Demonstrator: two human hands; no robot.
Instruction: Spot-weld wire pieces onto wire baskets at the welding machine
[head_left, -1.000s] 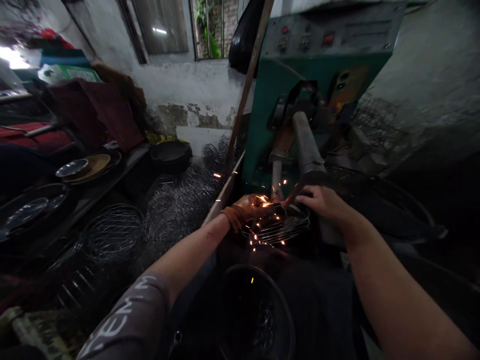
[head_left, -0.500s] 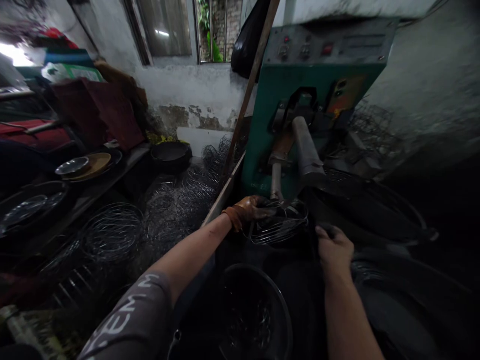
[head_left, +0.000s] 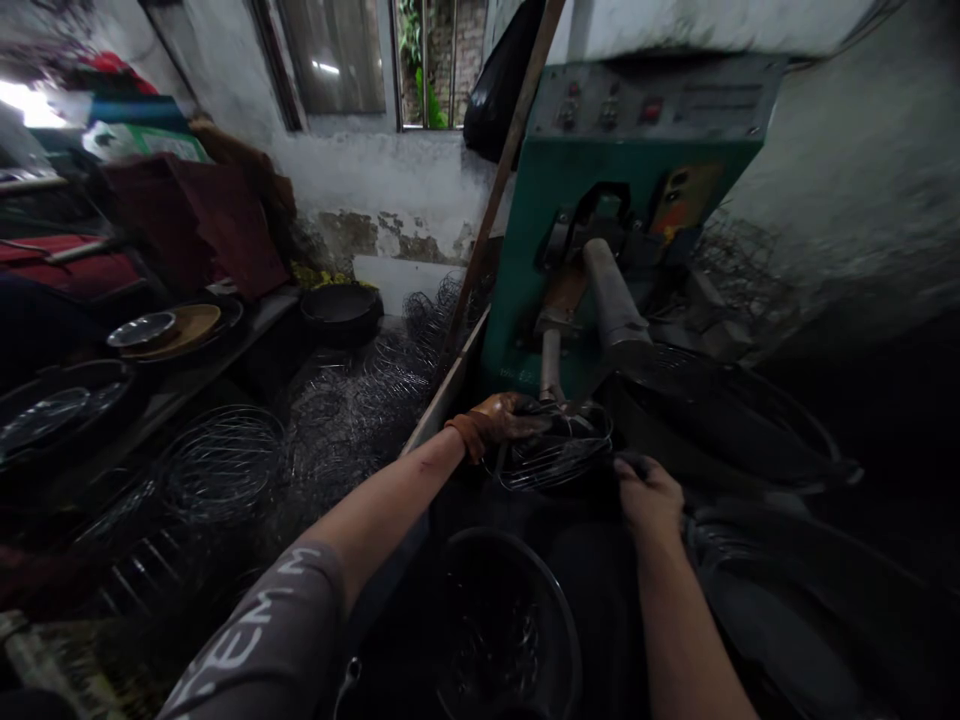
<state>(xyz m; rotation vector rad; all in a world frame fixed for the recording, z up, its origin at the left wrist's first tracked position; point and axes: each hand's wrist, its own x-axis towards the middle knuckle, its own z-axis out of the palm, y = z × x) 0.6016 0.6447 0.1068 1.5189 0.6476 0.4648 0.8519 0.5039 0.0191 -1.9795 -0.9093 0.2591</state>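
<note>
My left hand, in a stained orange-brown glove, is closed on the left edge of a round wire rack. The rack lies under the tip of the lower metal rod of a green spot welding machine. Above it, a thick grey cylinder juts out from the machine. My right hand has dark-stained fingertips pinched together, close to the rack's right side. Whatever is in that pinch is too dark to see.
Below my hands stands a black bucket with small shiny metal pieces inside. Finished-looking round wire racks are stacked at left, beside a heap of tangled wire. Large dark pans sit at right. A wooden pole leans by the machine.
My right hand has moved left, closer to the rack. My left hand and the rack stay almost where they were at the rod.
</note>
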